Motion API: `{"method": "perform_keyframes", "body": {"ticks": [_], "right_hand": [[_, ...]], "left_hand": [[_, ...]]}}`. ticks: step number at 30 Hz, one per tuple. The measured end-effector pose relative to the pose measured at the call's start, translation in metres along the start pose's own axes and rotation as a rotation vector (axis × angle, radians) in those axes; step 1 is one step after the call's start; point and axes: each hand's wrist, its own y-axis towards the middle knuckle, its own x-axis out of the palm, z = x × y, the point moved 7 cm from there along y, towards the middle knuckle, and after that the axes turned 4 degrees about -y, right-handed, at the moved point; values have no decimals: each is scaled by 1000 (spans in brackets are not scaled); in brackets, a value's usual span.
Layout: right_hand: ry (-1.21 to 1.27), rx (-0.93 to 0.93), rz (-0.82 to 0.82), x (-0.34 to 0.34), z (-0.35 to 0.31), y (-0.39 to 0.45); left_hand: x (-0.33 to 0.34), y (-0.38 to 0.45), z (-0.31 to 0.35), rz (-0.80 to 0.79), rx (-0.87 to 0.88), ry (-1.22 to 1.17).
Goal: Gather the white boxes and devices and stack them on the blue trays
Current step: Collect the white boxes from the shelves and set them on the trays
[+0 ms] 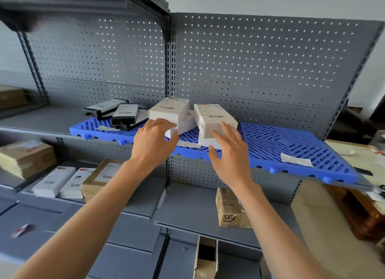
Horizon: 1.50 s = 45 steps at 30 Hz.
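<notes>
A grey metal rack (250, 66) with a holed back panel fills most of the view, and its shelves carry everything here. On the upper shelf (41, 120) lie the blue trays (291, 145), flat grids placed side by side and reaching from the middle of the rack to its right end. On the lower shelf (198, 212) stands a brown carton (229, 210) at the right, and at the left another brown carton (98, 178) stands just beside two white boxes (54, 180) that lie flat. On the trays, near the middle, there are two small stacks of white boxes with barcode labels: the left stack (168, 112) and the right stack (214, 120), close to each other. To the left of them two dark devices (125, 114) rest partly on the tray, one leaning over the other. A white paper slip (296, 159) lies on the right tray, well apart from the stacks. The left hand (154, 145) reaches up to the left stack; its fingers are spread and a little bent, and the tips touch the front of the top box without closing around it. The right hand (231, 153) is at the right stack, its fingers wide and relaxed, the tips against the front lower edge of the top box, thumb held apart.
</notes>
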Motion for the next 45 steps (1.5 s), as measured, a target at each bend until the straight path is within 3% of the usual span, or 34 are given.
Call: {"method": "perform_keyframes", "body": {"ticks": [8, 22, 34, 45], "right_hand": [[85, -14, -127, 1, -15, -35], [150, -19, -430, 63, -73, -74], [189, -153, -702, 167, -228, -98], [252, -184, -732, 239, -382, -94]], "left_hand": [[11, -64, 11, -245, -133, 121], [-9, -134, -62, -348, -311, 165], [-81, -197, -211, -380, -530, 175], [-178, -239, -349, -310, -622, 231]]}}
